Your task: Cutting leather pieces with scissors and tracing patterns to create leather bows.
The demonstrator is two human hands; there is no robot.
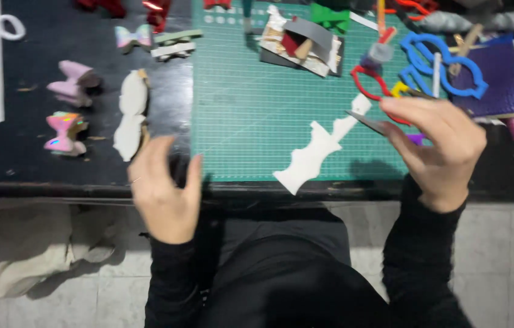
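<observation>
Black counter (56, 164) bears our green gridded cutting mat (257, 115). Our right hand (439, 152) pinches dark scissors (369, 121) at a white wavy-edged cut strip (314, 155) over the mat. Our left hand (165, 194) hovers spread, empty.

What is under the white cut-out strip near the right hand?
The white cut-out strip lies on the green cutting mat, its lower tip reaching the mat's front edge. Its upper end meets the dark blade held by the right hand. Whatever lies beneath the strip is covered.
</observation>
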